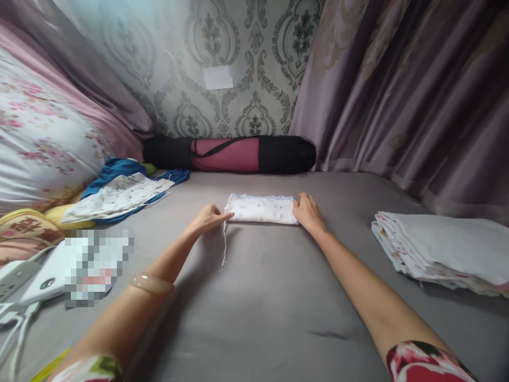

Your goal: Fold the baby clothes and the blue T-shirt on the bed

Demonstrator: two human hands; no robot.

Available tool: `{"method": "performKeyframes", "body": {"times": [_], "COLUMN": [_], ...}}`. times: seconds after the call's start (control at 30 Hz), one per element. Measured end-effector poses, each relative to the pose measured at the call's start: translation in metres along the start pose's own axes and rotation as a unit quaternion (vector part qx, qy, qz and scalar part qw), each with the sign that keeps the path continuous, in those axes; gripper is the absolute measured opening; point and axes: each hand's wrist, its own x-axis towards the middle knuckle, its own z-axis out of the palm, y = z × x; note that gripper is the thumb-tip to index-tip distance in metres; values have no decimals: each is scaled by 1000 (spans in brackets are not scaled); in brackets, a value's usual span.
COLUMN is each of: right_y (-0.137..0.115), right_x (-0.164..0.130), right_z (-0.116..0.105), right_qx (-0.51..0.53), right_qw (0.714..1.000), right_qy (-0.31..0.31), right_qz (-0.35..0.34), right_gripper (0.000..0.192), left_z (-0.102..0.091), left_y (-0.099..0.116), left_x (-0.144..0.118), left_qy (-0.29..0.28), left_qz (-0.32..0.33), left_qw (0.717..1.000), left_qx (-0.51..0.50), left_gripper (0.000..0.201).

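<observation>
A patch (97, 268) left of the folded cloth (260, 208) is blurred beyond reading. The stack of folded fabric (445, 249) to its right is cut off by the frame's edge.

Against the patterned wall (254, 63), a black and pink roll bag (230, 154), flanked by purple curtains (405, 90) at right. At left, a floral pillow (35, 138), with a blue cloth (115, 170) under a white printed cloth (119, 196) on the grey sheet (262, 297), and a yellow cushion (27, 223) nearer; below these, a white power strip (11, 278) and a white device (47, 276) with cords. At right on the sheet, a stack of folded cloths (445, 249), well apart from the rest.
</observation>
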Motion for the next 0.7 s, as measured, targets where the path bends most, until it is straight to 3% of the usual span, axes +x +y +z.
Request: {"method": "performKeyframes", "body": {"times": [0.13, 0.27, 0.47, 0.6, 0.67, 0.7], "right_y": [-18, -25, -15, -20, -29, -34], "right_x": [-10, -16, -15, -19, -24, -27], "right_z": [-4, -7, -9, -3, 3, 7], "right_qx": [7, 17, 11, 10, 4, 0], "right_qw": [999, 997, 997, 990, 980, 974], "right_qy": [1, -24, -24, -18, -27, -36], "right_qz": [-51, -71, -71, -140, -197, -224], "right_gripper": [34, 34, 33, 38, 43, 46], "left_z": [1, -13, -42, -21, 2, 16], "left_y": [-9, -29, -48, -23, -3, 8], "left_x": [-17, -5, 26, 34, 33, 31], "left_qy": [-48, -42, 134, 190, 179, 157], "left_qz": [28, 16, 38, 112, 178, 243], "left_qw": [998, 999, 986, 971, 964, 953], "left_qx": [0, -10, 86, 88, 86, 85], "left_gripper": [29, 17, 11, 27, 28, 29]}}
